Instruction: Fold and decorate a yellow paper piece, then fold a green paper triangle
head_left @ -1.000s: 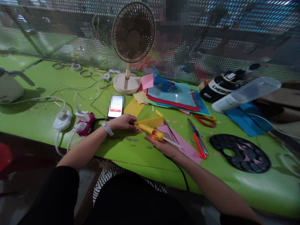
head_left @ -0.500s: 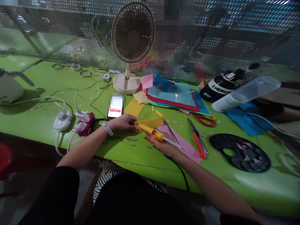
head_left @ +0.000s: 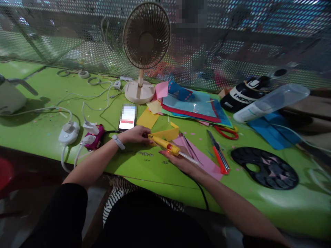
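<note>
My left hand (head_left: 137, 134), with a pale watch band at the wrist, pinches the left end of a folded yellow paper strip (head_left: 168, 133). In my right hand (head_left: 177, 160) is a yellow glue gun (head_left: 164, 144), its nozzle pointing left at the strip close to my left fingertips. A clear glue stick (head_left: 188, 157) sticks out of the gun's back end. Small shiny pieces (head_left: 146, 154) lie on the green table just below the gun. Pink paper (head_left: 209, 162) lies beside my right hand, with thin dark tweezers (head_left: 190, 146) on it.
A phone (head_left: 127, 117) and a beige fan (head_left: 139, 92) stand beyond my left hand. Plugs and a magenta adapter (head_left: 96, 141) are at left. Rightward are coloured sheets (head_left: 191, 103), red scissors (head_left: 226, 132), a red cutter (head_left: 219, 158), a black palette (head_left: 263, 168) and bottles.
The yellow strip's free right end has shifted slightly left. Both hands keep nearly the same position and the same hold.
</note>
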`<state>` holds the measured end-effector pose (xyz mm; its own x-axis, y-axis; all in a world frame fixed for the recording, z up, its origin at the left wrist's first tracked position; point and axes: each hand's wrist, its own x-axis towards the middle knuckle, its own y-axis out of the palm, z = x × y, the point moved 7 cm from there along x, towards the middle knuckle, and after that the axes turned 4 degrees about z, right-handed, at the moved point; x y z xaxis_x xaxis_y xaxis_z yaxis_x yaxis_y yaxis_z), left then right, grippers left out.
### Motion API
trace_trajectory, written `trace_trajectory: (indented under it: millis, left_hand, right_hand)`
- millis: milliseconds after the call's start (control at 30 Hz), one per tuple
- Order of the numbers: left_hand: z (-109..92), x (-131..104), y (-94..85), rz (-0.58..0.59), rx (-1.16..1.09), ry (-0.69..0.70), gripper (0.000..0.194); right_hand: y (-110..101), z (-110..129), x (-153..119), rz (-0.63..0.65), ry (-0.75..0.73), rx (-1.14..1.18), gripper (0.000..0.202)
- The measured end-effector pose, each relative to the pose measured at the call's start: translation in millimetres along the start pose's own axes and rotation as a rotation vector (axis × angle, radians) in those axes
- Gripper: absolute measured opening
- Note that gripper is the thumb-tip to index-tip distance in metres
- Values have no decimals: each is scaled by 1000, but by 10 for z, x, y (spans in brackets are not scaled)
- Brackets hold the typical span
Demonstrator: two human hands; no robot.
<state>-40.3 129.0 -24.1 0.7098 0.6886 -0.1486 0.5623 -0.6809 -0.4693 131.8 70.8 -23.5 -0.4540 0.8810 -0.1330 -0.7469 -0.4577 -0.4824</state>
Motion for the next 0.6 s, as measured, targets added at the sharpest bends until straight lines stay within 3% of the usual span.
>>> trace_trajectory:
  millis: [233,333,467,600]
  left_hand:
    - [54,0,32,31,-60,-34,24]
    - [44,-7,19,30,-68,-53,26]
    - [19,-18,-4,26,-60,-60,26]
    - [-23,-19,-50,-24,-14,-26,28]
  right_hand:
    - [-14,66,-8,-27,-62,-111,32]
    - [-153,196,-79,-91,-163,-198,31]
    - [-624,266,-270,-300,-265,-366,25]
    - [-1257,-59,-502,-492,-239,-572,29]
